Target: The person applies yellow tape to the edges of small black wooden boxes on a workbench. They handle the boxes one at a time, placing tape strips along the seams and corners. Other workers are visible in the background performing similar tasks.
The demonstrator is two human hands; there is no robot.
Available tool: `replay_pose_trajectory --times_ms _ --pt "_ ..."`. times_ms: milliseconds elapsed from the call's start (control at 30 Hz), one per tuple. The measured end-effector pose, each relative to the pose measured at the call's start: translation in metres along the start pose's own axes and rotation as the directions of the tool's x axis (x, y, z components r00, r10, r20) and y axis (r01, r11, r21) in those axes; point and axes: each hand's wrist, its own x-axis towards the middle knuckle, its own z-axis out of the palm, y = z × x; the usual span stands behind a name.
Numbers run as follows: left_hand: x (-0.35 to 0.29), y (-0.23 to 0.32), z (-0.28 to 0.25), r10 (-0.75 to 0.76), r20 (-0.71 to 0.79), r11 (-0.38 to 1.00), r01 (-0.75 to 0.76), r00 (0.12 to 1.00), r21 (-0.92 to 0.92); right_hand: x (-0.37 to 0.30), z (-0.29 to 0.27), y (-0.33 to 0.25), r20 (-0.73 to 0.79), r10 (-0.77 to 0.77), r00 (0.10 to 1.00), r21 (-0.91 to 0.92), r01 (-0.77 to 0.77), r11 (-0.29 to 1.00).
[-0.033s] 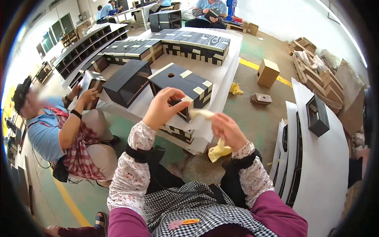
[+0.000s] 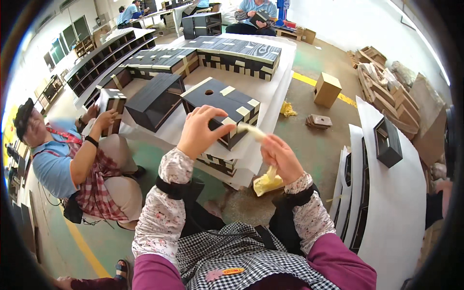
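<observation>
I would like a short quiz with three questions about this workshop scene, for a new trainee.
1. True or false: the left hand rests on the dark wooden box that carries pale tape patches.
2. What does the right hand hold?
A. a hammer
B. a strip of pale yellow tape and a crumpled yellow wad
C. a paintbrush
3. Fill in: the seated co-worker on the left holds a small dark ____ with both hands.

Key: 1 true; 2 B; 3 box.
</observation>
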Motion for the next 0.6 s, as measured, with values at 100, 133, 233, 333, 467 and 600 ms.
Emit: replay_pose_trajectory --times_ms 100,133,233,333,467,600 --pt "0.000 0.013 0.023 -0.007 -0.018 0.966 0.011 1.000 0.257 0.007 0.000 -0.005 -0.196 -0.129 0.972 -0.041 0.123 0.991" --pt "0.001 0.013 0.026 -0.041 -0.019 0.964 0.045 0.999 0.262 0.012 -0.001 -0.004 -0.243 -0.177 0.954 -0.072 0.164 0.984" --pt "0.001 0.010 0.031 -0.094 -0.044 0.961 0.102 0.995 0.255 0.022 -0.007 -0.010 -0.215 -0.211 0.953 -0.176 0.174 0.969" --pt "0.000 0.008 0.032 -0.080 -0.042 0.968 0.088 0.996 0.236 0.032 -0.005 -0.020 -0.179 -0.213 0.960 -0.255 0.164 0.953" --pt "-0.001 0.003 0.031 -0.090 -0.034 0.972 0.095 0.995 0.215 0.054 0.010 -0.031 -0.163 -0.174 0.971 -0.375 0.102 0.921" --pt "-0.007 -0.011 0.031 -0.038 -0.032 0.989 0.042 0.999 0.139 0.088 0.011 -0.027 0.173 -0.640 0.748 -0.856 0.436 0.278"
